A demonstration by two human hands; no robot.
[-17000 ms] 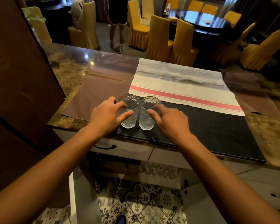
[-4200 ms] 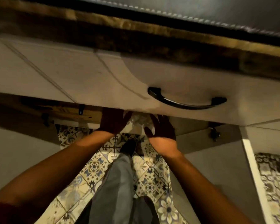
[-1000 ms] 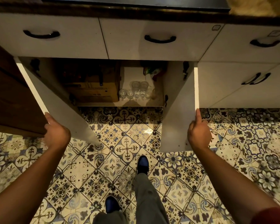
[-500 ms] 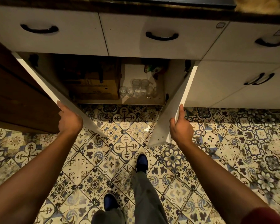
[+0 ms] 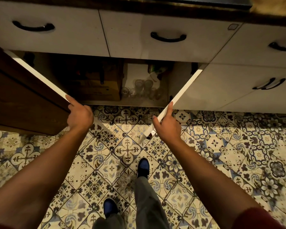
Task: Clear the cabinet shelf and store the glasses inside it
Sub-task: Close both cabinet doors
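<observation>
Gripping door edges: left hand (image 5: 80, 116) on left door (image 5: 40, 76), right hand (image 5: 168, 124) on right door (image 5: 183, 90), hands apart, likely to shut glasses (image 5: 140, 90) in.

Cardboard box (image 5: 96, 90) print seemingly illegible

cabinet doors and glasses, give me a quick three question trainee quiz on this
1. True or false: the glasses stand inside the cabinet.
2. What does each hand grip?
3. The cardboard box sits: A) left of the glasses, B) right of them, C) on the floor tiles.

Key:
1. True.
2. The left hand grips the left door edge; the right hand grips the right door edge.
3. A.
</observation>
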